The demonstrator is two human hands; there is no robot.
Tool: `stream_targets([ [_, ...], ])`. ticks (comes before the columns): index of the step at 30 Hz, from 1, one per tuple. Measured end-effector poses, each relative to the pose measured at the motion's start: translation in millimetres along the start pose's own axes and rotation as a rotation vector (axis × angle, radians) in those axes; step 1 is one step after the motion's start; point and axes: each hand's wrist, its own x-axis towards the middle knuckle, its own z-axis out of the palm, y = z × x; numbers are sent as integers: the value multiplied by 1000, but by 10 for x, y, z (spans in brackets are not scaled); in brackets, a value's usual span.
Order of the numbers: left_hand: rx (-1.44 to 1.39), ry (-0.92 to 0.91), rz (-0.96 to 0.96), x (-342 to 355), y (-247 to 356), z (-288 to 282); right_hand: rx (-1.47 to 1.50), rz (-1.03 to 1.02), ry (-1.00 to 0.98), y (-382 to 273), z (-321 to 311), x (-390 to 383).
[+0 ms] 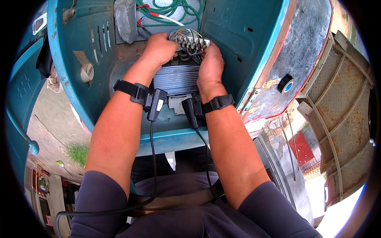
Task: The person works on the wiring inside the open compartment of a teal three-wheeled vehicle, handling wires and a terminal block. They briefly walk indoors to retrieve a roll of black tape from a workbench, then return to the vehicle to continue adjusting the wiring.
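Note:
Inside a teal metal compartment, both my hands are at a white terminal block with a bundle of thin coloured wires around it. My left hand is closed at the block's left end; its fingertips are hidden, so what they pinch does not show. Around the right end, my right hand has its fingers curled, gripping the block. Just below lies a finned silver metal box, between my wrists. Each wrist wears a black strap with a small black device and a cable.
Behind the block lie a coiled green rope, a grey plastic bag and a thick white cable. A tape roll rests at the left wall. Another black tape roll sits on the grey panel at right, near a rusty metal panel.

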Motion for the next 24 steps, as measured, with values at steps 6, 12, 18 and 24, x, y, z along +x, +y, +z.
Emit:
stream_targets([
  [6, -5, 0, -3, -52, 51, -8, 56, -18, 16, -6, 13, -25],
  [12, -17, 1, 8, -9, -8, -5, 41, 11, 48, -89, 67, -105],
  [18, -24, 1, 11, -36, 23, -4, -16, 33, 56, -42, 43, -34],
  [24, -17, 5, 13, -66, 55, -15, 48, 72, 53, -144, 88, -83],
])
